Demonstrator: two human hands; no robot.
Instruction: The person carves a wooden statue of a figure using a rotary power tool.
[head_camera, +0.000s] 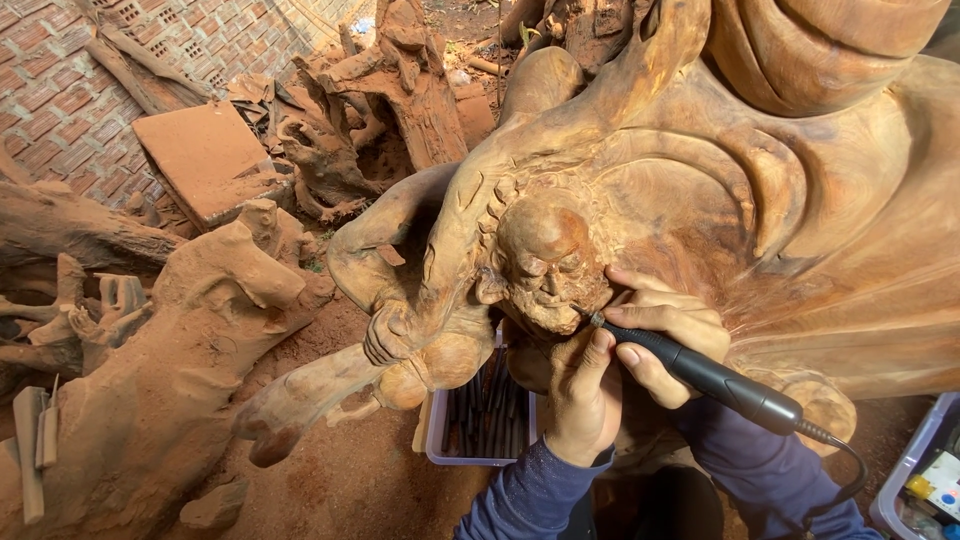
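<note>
A large reddish-brown wood sculpture (700, 180) fills the right and middle of the view. A small carved head (545, 262) juts from it. My right hand (665, 330) grips a black pen-shaped rotary carving tool (715, 380), whose tip touches the lower right side of the carved head. A black cable (850, 470) runs from the tool's rear end. Just below the carved head, my left hand (580, 395) rests against the wood, its thumb pressing the tool near the tip. Both sleeves are dark blue.
A white plastic tray (440, 440) with several dark tool bits sits on the ground under the sculpture. Rough stumps (170, 370) and root pieces (400, 80) lie at left and back. A brick wall (60, 110) stands at far left. A plastic bin (925, 480) is at bottom right.
</note>
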